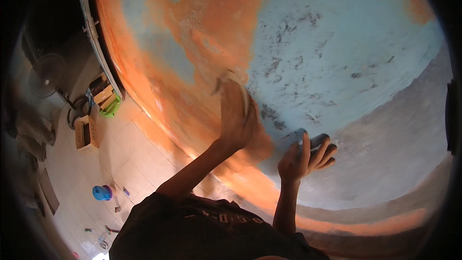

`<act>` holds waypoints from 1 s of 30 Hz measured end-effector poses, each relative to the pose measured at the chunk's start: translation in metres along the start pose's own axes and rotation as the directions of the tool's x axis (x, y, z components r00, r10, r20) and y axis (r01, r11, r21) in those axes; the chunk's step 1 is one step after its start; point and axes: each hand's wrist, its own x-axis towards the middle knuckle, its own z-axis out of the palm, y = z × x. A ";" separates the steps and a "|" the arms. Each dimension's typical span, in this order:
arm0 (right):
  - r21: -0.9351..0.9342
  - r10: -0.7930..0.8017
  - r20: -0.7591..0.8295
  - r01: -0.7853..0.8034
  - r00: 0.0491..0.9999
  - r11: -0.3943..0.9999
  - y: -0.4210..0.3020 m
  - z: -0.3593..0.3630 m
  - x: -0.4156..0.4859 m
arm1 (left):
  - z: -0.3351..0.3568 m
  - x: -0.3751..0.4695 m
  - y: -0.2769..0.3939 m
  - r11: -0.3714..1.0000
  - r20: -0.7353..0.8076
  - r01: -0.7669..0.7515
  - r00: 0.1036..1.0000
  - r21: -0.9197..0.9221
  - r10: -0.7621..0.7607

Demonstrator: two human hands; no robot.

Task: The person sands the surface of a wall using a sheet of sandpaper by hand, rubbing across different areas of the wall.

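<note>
A large curved panel (pixel 346 43) fills the view before me. Orange paint shows on its left part, pale blue-green coating with dark specks in the middle, and grey lower right. Blurred, my left hand (pixel 236 113) presses against the orange area beside the blue-green edge. A thin pale sheet or pad (pixel 244 94) shows along its fingers; its exact kind is unclear. Lower right, my right hand (pixel 305 157) rests against the panel where blue-green meets grey. Its fingers are apart, with dark patches around them that look like shadows, and I see no object held.
A metal strip (pixel 94 38) edges the panel at left. On the tiled floor (pixel 119 144) stand an open cardboard box (pixel 86 135), more boxes with a green bag (pixel 112 106), a blue container (pixel 101 193) and several small items. A pedestal fan (pixel 47 79) stands farther left.
</note>
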 end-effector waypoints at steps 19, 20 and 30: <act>-0.060 0.018 0.062 -0.014 0.998 0.998 -0.053 0.052 -0.020 | 0.011 -0.040 -0.124 0.911 -0.022 0.255 0.961 -0.325 -0.277; -0.058 0.018 0.074 -0.013 0.997 0.998 -0.052 0.053 -0.021 | 0.019 -0.044 -0.124 0.830 0.034 0.340 0.931 -0.441 -0.363; -0.111 0.104 0.204 -0.083 0.973 0.990 -0.064 0.041 -0.034 | -0.024 -0.023 -0.142 0.934 -0.112 0.315 0.947 0.166 -0.300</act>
